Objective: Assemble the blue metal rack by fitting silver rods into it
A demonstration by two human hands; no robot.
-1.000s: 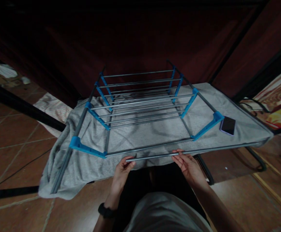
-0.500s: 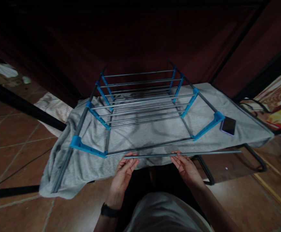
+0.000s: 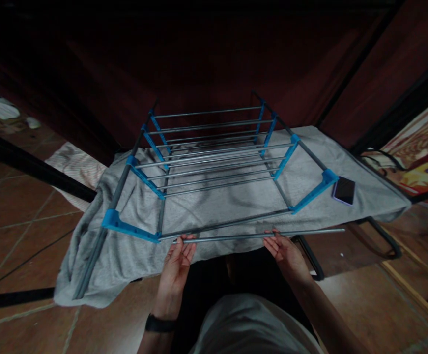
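Observation:
A thin grey metal rod (image 3: 232, 237) lies level across both my hands, just in front of a partly assembled rack (image 3: 214, 152). My left hand (image 3: 179, 258) pinches the rod at its left end, close to the rack's front left corner. Farther along, my right hand (image 3: 285, 253) has its fingers closed on the rod, and the free end reaches out past it to the right. The rack has grey tubes joined by blue plastic brackets, such as the left one (image 3: 130, 229) and the right one (image 3: 314, 191). Several thin rods span its rear brackets.
Under the rack a grey blanket (image 3: 232, 201) covers a low surface. A phone (image 3: 344, 191) lies on it at the right. Behind stands a dark red panel (image 3: 206, 59). Black frame tubes (image 3: 33, 162) cross at the left, above the tiled floor (image 3: 22, 265).
The rod has shifted left, with my left hand still at its end. My right hand now grips it a little farther from that end, so my hands are wider apart.

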